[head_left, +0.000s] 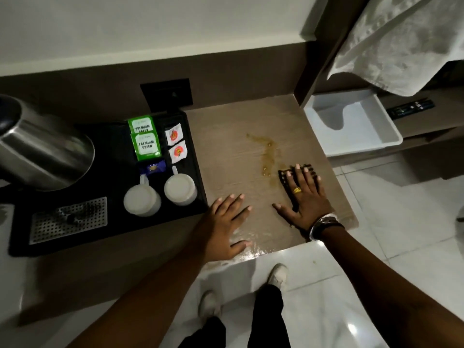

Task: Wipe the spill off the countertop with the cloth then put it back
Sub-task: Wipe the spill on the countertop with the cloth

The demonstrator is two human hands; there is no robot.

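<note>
A yellowish-brown spill (267, 156) streaks across the light wooden countertop (226, 136). My right hand (305, 197) lies flat on a dark checked cloth (285, 178), fingers spread, pressing it onto the countertop at the spill's near right end. Only the cloth's far and left edges show from under the hand. My left hand (224, 226) rests flat and open on the countertop to the left, near the front edge, holding nothing.
A black tray (114, 156) on the left holds a steel kettle (42, 149), two upturned white cups (160, 193), tea sachets (145, 138) and a metal grille. A white open drawer (351, 124) sits at right, a pale towel (401, 43) hanging above it. A wall socket (167, 95) is behind.
</note>
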